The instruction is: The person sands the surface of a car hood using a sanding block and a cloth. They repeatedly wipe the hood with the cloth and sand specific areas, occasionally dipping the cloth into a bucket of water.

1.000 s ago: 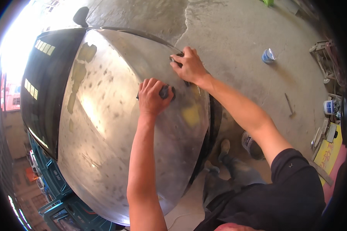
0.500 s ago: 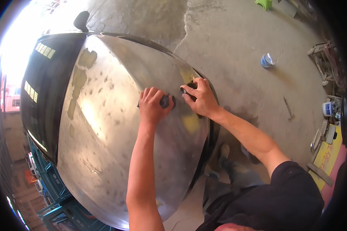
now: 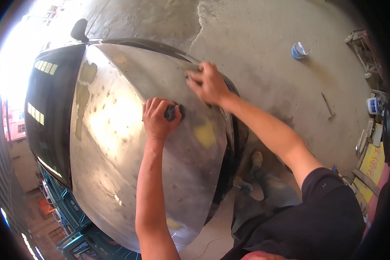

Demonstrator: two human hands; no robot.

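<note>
A car's bonnet spreads below my hands, its surface sanded to dull metal with dark specks and greenish-yellow filler patches. My left hand is closed round a dark crumpled cloth and rests on the middle of the bonnet. Farther off, by the bonnet's far right edge, my right hand is blurred by motion. Its fingers pinch a small dark pad, of which only a bit shows at the fingertips; the rest is hidden.
The dark windscreen and a wing mirror lie left. A blue-and-white bucket and a hammer-like tool are on the concrete floor. Teal cases stand at lower left. Another bucket and clutter line the right side.
My right hand has moved away from me and slightly left along the bonnet's edge with the pad. The whole view has shifted a little; my left hand keeps its hold on the cloth.
</note>
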